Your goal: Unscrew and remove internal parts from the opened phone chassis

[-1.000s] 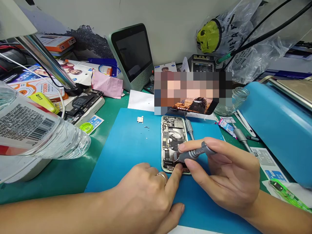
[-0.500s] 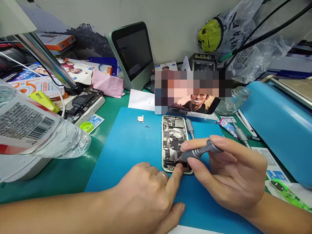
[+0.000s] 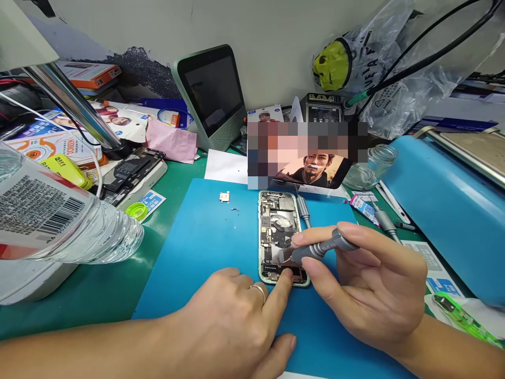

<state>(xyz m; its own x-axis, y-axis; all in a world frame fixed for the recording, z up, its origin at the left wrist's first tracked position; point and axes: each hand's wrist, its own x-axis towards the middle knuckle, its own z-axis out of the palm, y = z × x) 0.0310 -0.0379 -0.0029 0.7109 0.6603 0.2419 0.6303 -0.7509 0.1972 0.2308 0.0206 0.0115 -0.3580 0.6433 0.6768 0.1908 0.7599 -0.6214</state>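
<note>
An opened smartphone point(image 3: 281, 223) with bare inner parts lies flat on a blue work mat point(image 3: 189, 247). My left hand point(image 3: 240, 310), a ring on one finger, presses its stretched index fingertip on the phone's lower end; the other fingers are curled and grip nothing. Between thumb and fingers, my right hand point(image 3: 374, 284) holds a grey screwdriver point(image 3: 321, 250), slanted with its tip down at the phone's lower part. A small metal plate point(image 3: 224, 196) and a few tiny dark bits point(image 3: 234, 209) lie left of the phone. Another grey screwdriver point(image 3: 303, 210) rests against its upper right.
A clear water bottle point(image 3: 71, 210) and a lamp pole point(image 3: 74, 105) stand at left, near another opened phone point(image 3: 128, 173). Behind are a smart display point(image 3: 211, 95) and a propped phone playing video point(image 3: 315, 168). A blue case point(image 3: 445, 210) and a glass jar point(image 3: 371, 163) are at right.
The camera view has shifted slightly, moving the scene a little left and down. The screwdriver tip appears to sit a bit higher over the phone. Both hands keep nearly the same pose.
</note>
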